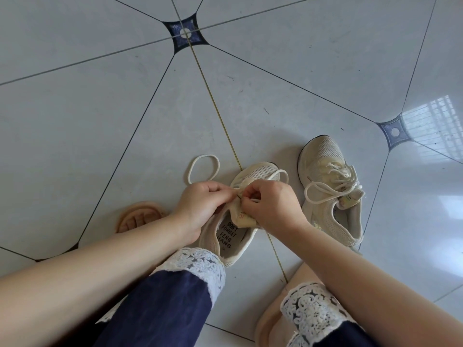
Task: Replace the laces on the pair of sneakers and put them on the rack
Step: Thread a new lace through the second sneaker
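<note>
The left hand [200, 202] and right hand [274, 205] each pinch the cream lace [188, 172] with curled fingertips above the near sneaker's [260, 171] tongue. The laced sneaker [325, 151] stands just beside it.

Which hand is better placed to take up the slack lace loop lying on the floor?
Left. The lace loop lies just beyond the left hand, while the right hand sits across the sneaker; both pinch at its eyelets.

Two beige sneakers are counted, the near sneaker [260, 171] and the far sneaker [325, 151]; two white laces, the near lace [204, 155] and the far lace [337, 171]; two hands, the left hand [200, 199] and the right hand [273, 204]; two dark floor insets, the upper inset [186, 33] and the right inset [394, 132]
</note>
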A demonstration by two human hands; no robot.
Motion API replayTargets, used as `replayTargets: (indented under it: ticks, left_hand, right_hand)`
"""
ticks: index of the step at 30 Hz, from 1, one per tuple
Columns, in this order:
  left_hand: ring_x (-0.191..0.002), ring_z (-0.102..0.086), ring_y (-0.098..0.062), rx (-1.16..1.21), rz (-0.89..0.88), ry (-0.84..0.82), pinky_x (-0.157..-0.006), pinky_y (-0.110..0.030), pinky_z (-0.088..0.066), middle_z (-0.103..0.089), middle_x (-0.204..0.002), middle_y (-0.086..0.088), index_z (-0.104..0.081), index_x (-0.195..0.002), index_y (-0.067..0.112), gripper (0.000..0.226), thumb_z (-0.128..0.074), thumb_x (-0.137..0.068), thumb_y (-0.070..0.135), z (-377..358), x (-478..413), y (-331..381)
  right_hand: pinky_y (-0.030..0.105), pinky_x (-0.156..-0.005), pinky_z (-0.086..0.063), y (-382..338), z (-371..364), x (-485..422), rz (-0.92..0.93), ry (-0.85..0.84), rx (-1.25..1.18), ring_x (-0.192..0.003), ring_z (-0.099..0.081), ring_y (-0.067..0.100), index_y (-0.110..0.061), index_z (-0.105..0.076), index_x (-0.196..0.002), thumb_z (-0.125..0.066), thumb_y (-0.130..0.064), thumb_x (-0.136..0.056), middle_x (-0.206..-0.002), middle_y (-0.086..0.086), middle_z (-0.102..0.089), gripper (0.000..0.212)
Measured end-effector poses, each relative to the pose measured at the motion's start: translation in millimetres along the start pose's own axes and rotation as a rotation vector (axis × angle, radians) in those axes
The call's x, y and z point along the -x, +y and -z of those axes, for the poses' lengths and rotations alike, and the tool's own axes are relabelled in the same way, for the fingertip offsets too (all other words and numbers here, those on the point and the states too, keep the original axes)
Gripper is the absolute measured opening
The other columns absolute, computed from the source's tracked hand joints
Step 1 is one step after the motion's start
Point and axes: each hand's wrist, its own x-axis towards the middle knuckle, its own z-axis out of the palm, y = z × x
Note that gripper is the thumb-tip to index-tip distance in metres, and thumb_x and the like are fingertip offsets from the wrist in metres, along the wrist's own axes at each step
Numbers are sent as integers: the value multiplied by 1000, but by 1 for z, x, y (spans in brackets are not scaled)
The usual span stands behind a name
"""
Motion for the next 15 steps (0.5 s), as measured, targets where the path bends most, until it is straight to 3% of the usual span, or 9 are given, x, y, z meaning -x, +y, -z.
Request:
replayTargets:
  ticks: [5,10,15]
  left_hand:
    - [-67,-63,-16,-7,-11,-12,-65,-27,-50,-69,-68,-4,-72,-68,18,25,-58,-89,19,2,-2,0]
    - [-63,-66,-13,56,46,-27,-55,-21,-52,-71,-67,-2,-71,-74,14,17,-61,-84,5,2,0,-3]
    - [-65,-66,-14,79,79,-16,-56,-21,-52,-70,-72,-5,-68,-81,11,14,-62,-81,-1,4,0,-6]
  right_hand:
    - [34,-65,-48,0,-2,2,75,3,50,-71,-58,18,-11,-67,-81,-58,-17,-81,-76,1,-66,11]
    - [28,-63,-35,-2,-4,-1,177,-28,236,-79,-52,22,-9,-64,-83,-52,-18,-82,-81,4,-61,16]
    - [29,-68,-39,-3,-7,4,228,-26,242,-81,-53,22,-10,-66,-87,-49,-21,-86,-81,4,-61,20]
